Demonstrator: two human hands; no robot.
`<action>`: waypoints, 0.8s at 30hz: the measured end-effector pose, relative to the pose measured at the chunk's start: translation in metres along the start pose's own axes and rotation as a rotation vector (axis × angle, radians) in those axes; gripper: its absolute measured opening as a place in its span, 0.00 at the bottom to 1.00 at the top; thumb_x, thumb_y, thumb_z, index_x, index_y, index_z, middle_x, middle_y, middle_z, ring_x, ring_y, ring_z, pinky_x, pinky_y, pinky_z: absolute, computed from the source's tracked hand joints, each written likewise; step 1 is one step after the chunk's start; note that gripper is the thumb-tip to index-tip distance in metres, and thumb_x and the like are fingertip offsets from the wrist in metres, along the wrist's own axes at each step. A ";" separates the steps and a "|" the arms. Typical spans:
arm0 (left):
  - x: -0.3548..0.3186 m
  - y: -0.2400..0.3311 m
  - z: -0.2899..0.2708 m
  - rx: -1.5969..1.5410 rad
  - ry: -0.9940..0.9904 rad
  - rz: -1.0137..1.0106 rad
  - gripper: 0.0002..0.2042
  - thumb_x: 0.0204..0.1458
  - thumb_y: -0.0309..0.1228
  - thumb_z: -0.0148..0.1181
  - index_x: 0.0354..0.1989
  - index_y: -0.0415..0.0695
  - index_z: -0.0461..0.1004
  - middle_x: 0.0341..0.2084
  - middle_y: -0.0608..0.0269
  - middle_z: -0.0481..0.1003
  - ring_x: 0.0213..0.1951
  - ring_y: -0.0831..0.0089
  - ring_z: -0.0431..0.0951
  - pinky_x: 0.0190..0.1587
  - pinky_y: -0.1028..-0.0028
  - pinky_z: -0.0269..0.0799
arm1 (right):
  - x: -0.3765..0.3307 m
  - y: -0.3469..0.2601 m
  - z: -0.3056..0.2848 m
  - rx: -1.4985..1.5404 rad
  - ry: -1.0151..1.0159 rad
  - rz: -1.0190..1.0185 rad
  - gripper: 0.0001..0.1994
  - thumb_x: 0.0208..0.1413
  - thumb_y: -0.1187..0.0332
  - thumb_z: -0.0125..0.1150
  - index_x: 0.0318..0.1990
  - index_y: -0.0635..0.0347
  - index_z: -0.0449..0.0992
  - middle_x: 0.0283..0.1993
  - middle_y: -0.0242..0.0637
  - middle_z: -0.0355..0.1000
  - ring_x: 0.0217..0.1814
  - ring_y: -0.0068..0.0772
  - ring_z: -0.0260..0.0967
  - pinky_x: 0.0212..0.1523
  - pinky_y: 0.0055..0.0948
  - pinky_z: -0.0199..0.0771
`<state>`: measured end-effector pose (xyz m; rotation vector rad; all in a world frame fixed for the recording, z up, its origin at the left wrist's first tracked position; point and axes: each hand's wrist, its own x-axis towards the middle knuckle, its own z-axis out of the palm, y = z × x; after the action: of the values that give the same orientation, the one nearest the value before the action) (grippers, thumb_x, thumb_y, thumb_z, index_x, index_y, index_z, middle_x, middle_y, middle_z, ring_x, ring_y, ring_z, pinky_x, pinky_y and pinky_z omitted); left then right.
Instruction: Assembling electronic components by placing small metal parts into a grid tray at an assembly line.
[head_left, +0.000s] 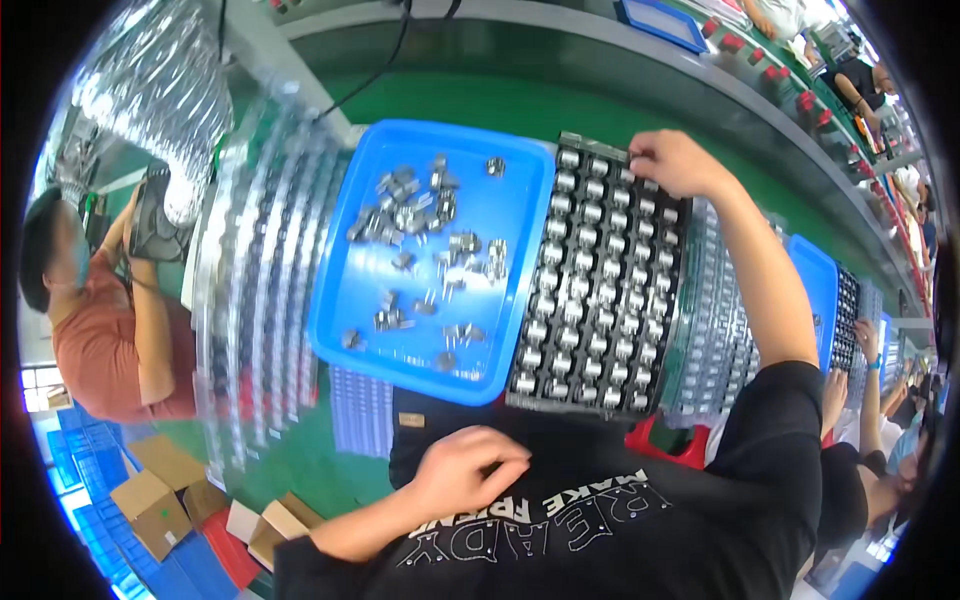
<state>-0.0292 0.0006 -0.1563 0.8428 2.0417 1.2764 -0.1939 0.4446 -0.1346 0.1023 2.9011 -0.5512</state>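
My right hand [678,165] is at the far right corner of a black compartment tray [600,400]. Its fingers are pinched together over the corner slots; whatever they grip is too small to make out. Rows of small silvery metal parts [590,240] fill the tray. Beside it on the left stands a shallow blue tray [415,380] with loose metal parts [405,215] scattered inside. My left hand [470,468] hovers near my body, in front of the gap between the two trays. Its fingers are curled in, and I cannot see what, if anything, they hold.
Clear plastic trays [265,270] are stacked left of the blue tray, and more [715,310] stand on the right. A co-worker [120,320] is at the left; others work along the right. Cardboard boxes [150,505] sit at lower left. A silvery duct [150,90] hangs upper left.
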 end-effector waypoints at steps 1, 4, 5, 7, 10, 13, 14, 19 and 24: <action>0.005 0.012 0.007 -0.224 -0.177 -0.313 0.14 0.58 0.37 0.64 0.48 0.44 0.80 0.38 0.63 0.81 0.36 0.73 0.79 0.41 0.73 0.75 | -0.002 0.000 0.000 0.053 0.024 0.025 0.11 0.55 0.64 0.62 0.39 0.64 0.78 0.34 0.49 0.77 0.38 0.50 0.75 0.42 0.40 0.73; 0.020 -0.004 0.046 -0.901 -0.292 -0.661 0.25 0.68 0.48 0.47 0.61 0.41 0.70 0.43 0.63 0.79 0.37 0.74 0.78 0.41 0.72 0.75 | -0.010 -0.009 -0.006 0.031 0.053 0.068 0.11 0.56 0.65 0.61 0.42 0.63 0.78 0.33 0.45 0.78 0.35 0.43 0.75 0.40 0.38 0.73; 0.030 -0.004 0.053 -1.041 -0.258 -0.774 0.28 0.68 0.52 0.43 0.64 0.40 0.67 0.44 0.63 0.78 0.38 0.74 0.78 0.41 0.72 0.75 | -0.010 -0.011 -0.008 0.032 0.046 0.097 0.12 0.57 0.66 0.60 0.44 0.64 0.78 0.33 0.44 0.78 0.35 0.40 0.75 0.40 0.37 0.73; 0.042 -0.003 0.060 -1.067 -0.129 -0.863 0.28 0.67 0.54 0.44 0.54 0.38 0.73 0.39 0.64 0.79 0.36 0.74 0.79 0.37 0.73 0.74 | -0.010 -0.015 -0.008 0.033 0.053 0.100 0.12 0.57 0.66 0.60 0.44 0.64 0.78 0.34 0.45 0.78 0.36 0.40 0.75 0.41 0.37 0.73; 0.049 -0.001 0.065 -0.973 -0.064 -0.848 0.27 0.67 0.53 0.45 0.49 0.38 0.76 0.35 0.65 0.80 0.31 0.75 0.79 0.32 0.73 0.74 | -0.009 -0.022 -0.012 0.020 0.047 0.108 0.12 0.57 0.66 0.60 0.45 0.63 0.78 0.36 0.45 0.79 0.39 0.40 0.76 0.43 0.37 0.73; 0.051 0.000 0.064 -0.913 0.008 -0.840 0.23 0.65 0.49 0.46 0.44 0.40 0.78 0.32 0.66 0.81 0.26 0.76 0.79 0.29 0.74 0.72 | -0.016 -0.030 -0.023 -0.002 0.040 0.118 0.12 0.57 0.67 0.60 0.45 0.63 0.78 0.37 0.46 0.79 0.40 0.41 0.76 0.45 0.38 0.73; 0.053 0.000 0.064 -0.907 0.024 -0.859 0.23 0.64 0.48 0.46 0.42 0.39 0.78 0.31 0.65 0.81 0.25 0.76 0.78 0.28 0.75 0.72 | -0.019 -0.033 -0.028 -0.006 0.044 0.132 0.11 0.57 0.67 0.61 0.44 0.63 0.78 0.38 0.46 0.79 0.41 0.42 0.76 0.46 0.38 0.73; 0.060 -0.011 0.059 -0.876 -0.040 -0.838 0.24 0.62 0.47 0.45 0.38 0.36 0.79 0.27 0.61 0.80 0.22 0.75 0.77 0.24 0.76 0.73 | -0.028 -0.035 -0.035 -0.075 0.046 0.123 0.11 0.55 0.68 0.61 0.43 0.64 0.79 0.37 0.47 0.79 0.42 0.43 0.75 0.47 0.38 0.72; 0.071 -0.007 0.021 -0.828 -0.161 -0.811 0.24 0.61 0.46 0.47 0.35 0.35 0.78 0.25 0.58 0.79 0.19 0.74 0.76 0.22 0.76 0.72 | -0.038 -0.023 -0.044 -0.051 0.098 0.197 0.11 0.53 0.69 0.61 0.41 0.66 0.78 0.33 0.45 0.76 0.39 0.36 0.73 0.46 0.34 0.71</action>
<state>-0.0596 0.0637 -0.1802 -0.2466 1.2718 1.3011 -0.1661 0.4384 -0.0791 0.4142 2.9511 -0.4492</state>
